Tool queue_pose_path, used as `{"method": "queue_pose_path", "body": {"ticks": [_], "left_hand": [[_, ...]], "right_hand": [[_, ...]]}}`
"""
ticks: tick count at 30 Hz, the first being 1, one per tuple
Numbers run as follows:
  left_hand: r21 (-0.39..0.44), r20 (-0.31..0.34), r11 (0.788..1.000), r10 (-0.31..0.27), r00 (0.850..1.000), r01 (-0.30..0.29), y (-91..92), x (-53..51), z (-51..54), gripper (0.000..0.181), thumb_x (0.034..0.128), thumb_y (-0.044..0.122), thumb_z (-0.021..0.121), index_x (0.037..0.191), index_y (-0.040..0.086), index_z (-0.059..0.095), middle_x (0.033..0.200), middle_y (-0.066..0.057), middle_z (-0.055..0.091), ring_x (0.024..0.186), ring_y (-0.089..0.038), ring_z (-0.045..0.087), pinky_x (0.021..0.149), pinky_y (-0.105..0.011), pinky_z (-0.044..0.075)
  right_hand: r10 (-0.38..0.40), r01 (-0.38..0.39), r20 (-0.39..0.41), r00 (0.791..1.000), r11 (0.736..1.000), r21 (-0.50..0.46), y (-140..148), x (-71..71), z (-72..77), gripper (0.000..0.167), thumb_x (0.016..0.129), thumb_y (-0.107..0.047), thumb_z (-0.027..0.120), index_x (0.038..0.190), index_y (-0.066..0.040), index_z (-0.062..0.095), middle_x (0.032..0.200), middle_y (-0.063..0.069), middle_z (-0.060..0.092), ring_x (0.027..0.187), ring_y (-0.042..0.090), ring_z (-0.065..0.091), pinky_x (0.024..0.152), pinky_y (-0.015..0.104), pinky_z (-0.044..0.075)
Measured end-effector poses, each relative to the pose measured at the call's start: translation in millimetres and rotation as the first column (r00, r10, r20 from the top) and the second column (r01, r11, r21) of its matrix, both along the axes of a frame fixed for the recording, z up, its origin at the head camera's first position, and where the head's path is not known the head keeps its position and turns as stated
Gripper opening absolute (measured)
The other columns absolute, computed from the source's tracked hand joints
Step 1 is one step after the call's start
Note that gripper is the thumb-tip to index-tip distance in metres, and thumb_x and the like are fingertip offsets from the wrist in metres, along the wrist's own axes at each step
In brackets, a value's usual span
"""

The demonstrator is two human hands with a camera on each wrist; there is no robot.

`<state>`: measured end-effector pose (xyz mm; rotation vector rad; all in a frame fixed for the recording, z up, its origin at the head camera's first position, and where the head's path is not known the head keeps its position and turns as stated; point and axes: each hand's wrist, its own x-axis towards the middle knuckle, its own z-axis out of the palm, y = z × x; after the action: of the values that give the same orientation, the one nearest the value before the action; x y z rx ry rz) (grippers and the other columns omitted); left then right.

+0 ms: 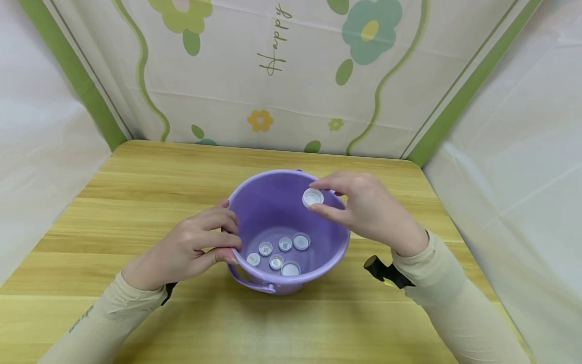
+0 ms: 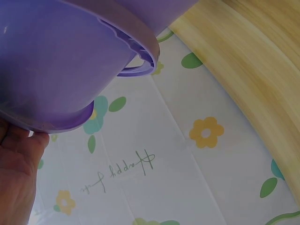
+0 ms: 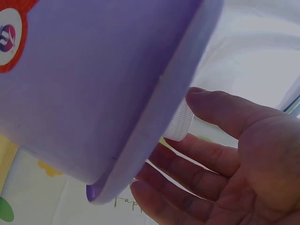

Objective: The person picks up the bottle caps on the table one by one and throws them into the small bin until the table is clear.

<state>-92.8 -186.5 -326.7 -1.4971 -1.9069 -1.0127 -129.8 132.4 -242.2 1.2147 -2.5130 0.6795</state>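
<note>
A purple bucket stands with its mouth facing me. My left hand grips its rim on the left side, thumb and fingers at the edge; the left wrist view shows only part of this hand below the bucket's rim. Between thumb and fingers, my right hand pinches a white bottle cap over the bucket's right inner side. The cap's ribbed side shows in the right wrist view, partly hidden by the rim. Several similar caps lie apart on the bucket's bottom.
The bucket's handle hangs down at its front left. Under the bucket is a wood-grain table. A flower-printed cloth rises behind the table, and pale sheets flank both sides.
</note>
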Motion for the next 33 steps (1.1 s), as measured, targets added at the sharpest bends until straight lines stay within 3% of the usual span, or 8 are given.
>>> {"method": "queue_pose_path", "body": {"ticks": [14,33], "left_hand": [[0.002,-0.001,1.000,0.002,1.000,-0.002,0.2,0.2,0.7,0.025,0.0980,0.027,0.063,0.092,0.005,0.072,0.095,-0.007,0.061,0.098,-0.026,0.057,0.114,-0.051,0.035],[0.009,0.009,1.000,-0.006,1.000,0.006,0.9,-0.3,1.5,0.025,0.0978,0.027,0.062,0.092,0.005,0.071,0.095,-0.007,0.061,0.099,-0.025,0.056,0.114,-0.053,0.034]], "right_hand": [[0.034,-0.034,0.010,0.999,0.999,0.020,-7.8,-3.3,-7.4,0.032,0.085,-0.023,0.081,0.110,-0.005,0.073,0.100,0.001,0.072,0.090,0.014,0.068,0.079,0.033,0.059],[0.019,-0.020,0.039,0.999,0.999,0.047,-7.9,-5.2,-8.5,0.033,0.087,-0.025,0.080,0.113,-0.005,0.073,0.103,0.001,0.072,0.096,0.016,0.068,0.084,0.035,0.058]]}}
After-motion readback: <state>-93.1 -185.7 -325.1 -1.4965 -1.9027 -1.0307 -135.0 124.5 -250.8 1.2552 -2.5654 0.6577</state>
